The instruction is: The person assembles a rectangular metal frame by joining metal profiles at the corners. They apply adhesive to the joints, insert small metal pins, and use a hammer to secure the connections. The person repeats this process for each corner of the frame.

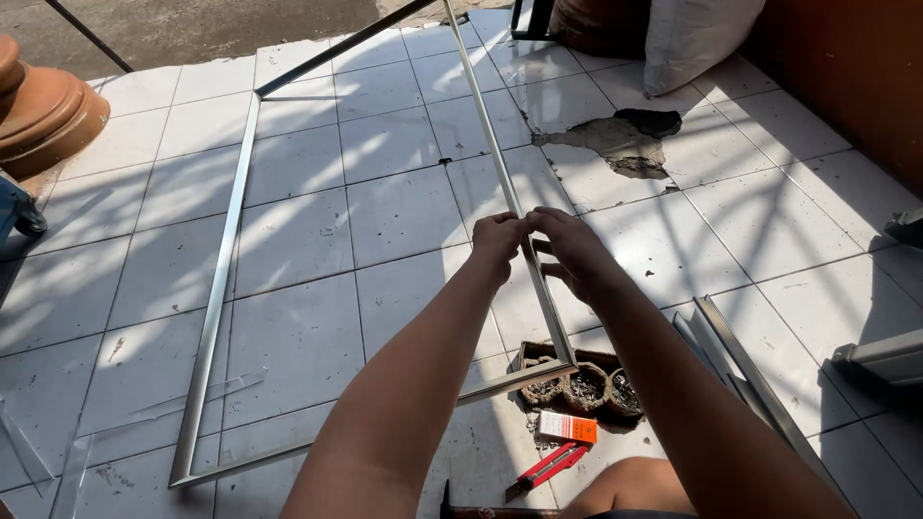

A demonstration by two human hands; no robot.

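From the head camera, we see our left hand (pixel 497 240) and right hand (pixel 571 252) meet on the right rail of a large metal frame (pixel 213 308) lying on the tiled floor (pixel 404 211), fingers pinched closed around the rail. We judge this a fitting or checking step; next calls for steady, even pressure. A red utility knife (pixel 546 468) lies nearby.

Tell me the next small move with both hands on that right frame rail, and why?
Probably slide both hands down toward the near corner. The left hand and right hand pinch the right rail of the metal frame mid-length, away from that corner joint.
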